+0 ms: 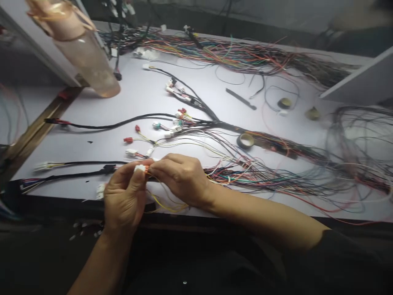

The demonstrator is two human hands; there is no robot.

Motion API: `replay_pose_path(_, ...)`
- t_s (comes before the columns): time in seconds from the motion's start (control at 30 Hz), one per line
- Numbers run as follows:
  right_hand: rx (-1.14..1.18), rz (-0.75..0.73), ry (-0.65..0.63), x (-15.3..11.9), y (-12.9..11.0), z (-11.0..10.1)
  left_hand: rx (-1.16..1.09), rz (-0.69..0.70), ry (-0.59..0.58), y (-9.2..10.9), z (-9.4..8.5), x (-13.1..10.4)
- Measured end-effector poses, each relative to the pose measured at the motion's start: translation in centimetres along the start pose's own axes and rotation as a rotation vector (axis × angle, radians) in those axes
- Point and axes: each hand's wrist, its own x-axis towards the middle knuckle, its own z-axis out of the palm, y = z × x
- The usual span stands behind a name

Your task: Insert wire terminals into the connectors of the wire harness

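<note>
Between the thumb and fingers of my left hand (124, 194) is a small white connector (140, 168). My right hand (181, 176) is closed in a pinch at the connector's right side, on thin wires (148, 171) with orange at their ends. Yellow wires (167, 205) hang in a loop below the right hand. Just beyond the hands, a wire harness (227, 126) with black-taped branches lies across the white table, its branches ending in white connectors (131, 153) and red connectors (128, 140). My fingertips partly cover the connector.
A clear bottle (89, 61) stands at the back left. Long bundles of coloured wires (215, 51) run along the far edge. A tape roll (245, 141), a dark flat strip (241, 98) and another tape roll (284, 103) lie at the right. A white panel (362, 76) rises on the far right.
</note>
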Motion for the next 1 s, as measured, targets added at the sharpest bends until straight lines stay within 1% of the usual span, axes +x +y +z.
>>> replay_pose_path(0.1,-0.023,-0.005,0.017,0.08,0.25,0.01,-0.006,0.028,-0.016,-0.16,0.04,0.29)
replay_pose_path(0.27,-0.053,-0.060,0.049,0.43,0.07,0.10,0.008,0.002,-0.012,-0.10,-0.08,0.25)
replay_pose_path(0.4,-0.072,-0.126,0.120,0.57,0.48,0.70,0.033,-0.002,0.014,-0.03,-0.07,0.11)
replay_pose_path(0.53,-0.101,-0.114,0.168,0.49,0.86,0.80,0.042,0.032,0.007,-0.12,-0.09,0.19)
replay_pose_path(0.63,-0.088,-0.092,0.156,0.42,0.84,0.61,0.036,0.028,0.007,-0.13,-0.09,0.37)
replay_pose_path(0.73,-0.073,-0.084,0.148,0.34,0.83,0.60,0.037,0.012,0.034,-0.06,-0.03,0.49)
replay_pose_path(0.83,-0.068,-0.083,0.169,0.31,0.85,0.68,0.038,0.011,0.049,-0.03,0.00,0.45)
replay_pose_path(0.9,-0.073,-0.088,0.168,0.35,0.81,0.68,0.044,0.018,0.036,-0.05,-0.02,0.35)
replay_pose_path(1.0,-0.060,-0.101,0.129,0.40,0.80,0.72,0.052,0.027,0.001,-0.13,-0.03,0.23)
